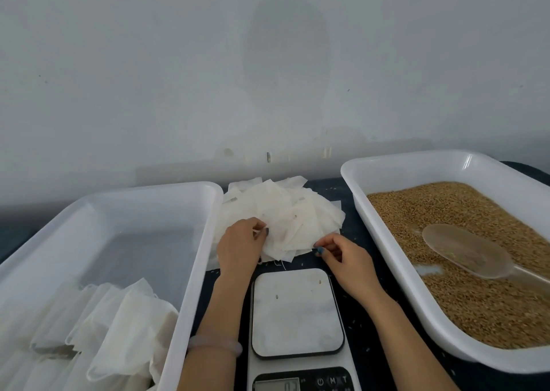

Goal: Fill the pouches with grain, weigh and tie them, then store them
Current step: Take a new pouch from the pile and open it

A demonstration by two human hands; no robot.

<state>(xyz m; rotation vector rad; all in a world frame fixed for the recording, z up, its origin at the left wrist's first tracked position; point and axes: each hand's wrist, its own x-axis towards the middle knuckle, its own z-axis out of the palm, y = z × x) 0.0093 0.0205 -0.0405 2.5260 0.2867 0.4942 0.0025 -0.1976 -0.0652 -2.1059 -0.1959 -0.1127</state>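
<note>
The pile of empty pouches (285,218) lies fanned out, thin, white and crumpled, at twelve o'clock from the scale (296,311). The left hand (239,246) pinches a sheet at the pile's eight o'clock edge; the right hand (345,259) nips a corner at four o'clock. This looks like choosing one pouch to fill. Next it must be peeled free singly and opened toward the grain (464,212), at three o'clock.

On the desk (351,209) a scale (297,313) sits near the middle, with a pile of empty pouches (297,212) behind it. The left tray (190,242) holds filled pouches (119,331) in its near end. The right tray (387,164) holds grain (476,307) with a scoop (467,250) lying on it. The left hand (238,244) and right hand (345,259) pinch the pile's near edge.
</note>
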